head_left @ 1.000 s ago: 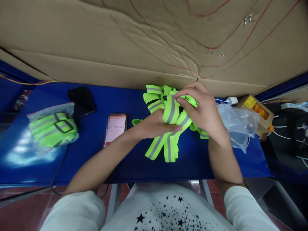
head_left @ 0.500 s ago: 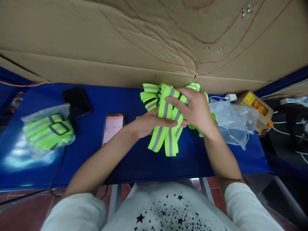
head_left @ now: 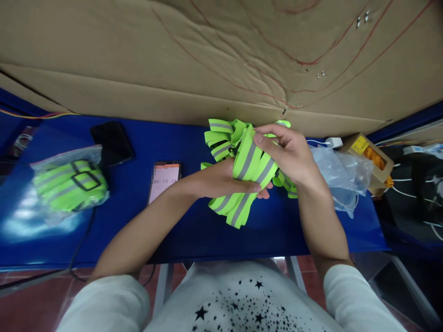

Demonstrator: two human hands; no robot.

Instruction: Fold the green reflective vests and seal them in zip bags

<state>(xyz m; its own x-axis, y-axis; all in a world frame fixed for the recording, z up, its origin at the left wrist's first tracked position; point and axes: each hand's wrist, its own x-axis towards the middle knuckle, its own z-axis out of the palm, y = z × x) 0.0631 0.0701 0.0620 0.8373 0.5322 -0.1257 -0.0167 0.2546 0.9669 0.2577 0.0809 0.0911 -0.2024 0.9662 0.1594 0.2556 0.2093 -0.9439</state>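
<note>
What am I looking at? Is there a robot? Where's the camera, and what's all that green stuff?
No robot, just a person's left hand and right hand, bare. The camera is worn on that person's head, so you look down at a blue table. The green bands have grey stripes. The left hand holds a bunch of them around the middle; the right hand touches the upper part. To the left lie a clear packet with more green inside, a dark phone-like slab and a lit phone showing numbers. To the right are a crumpled plastic bag and a small cardboard box.
</note>
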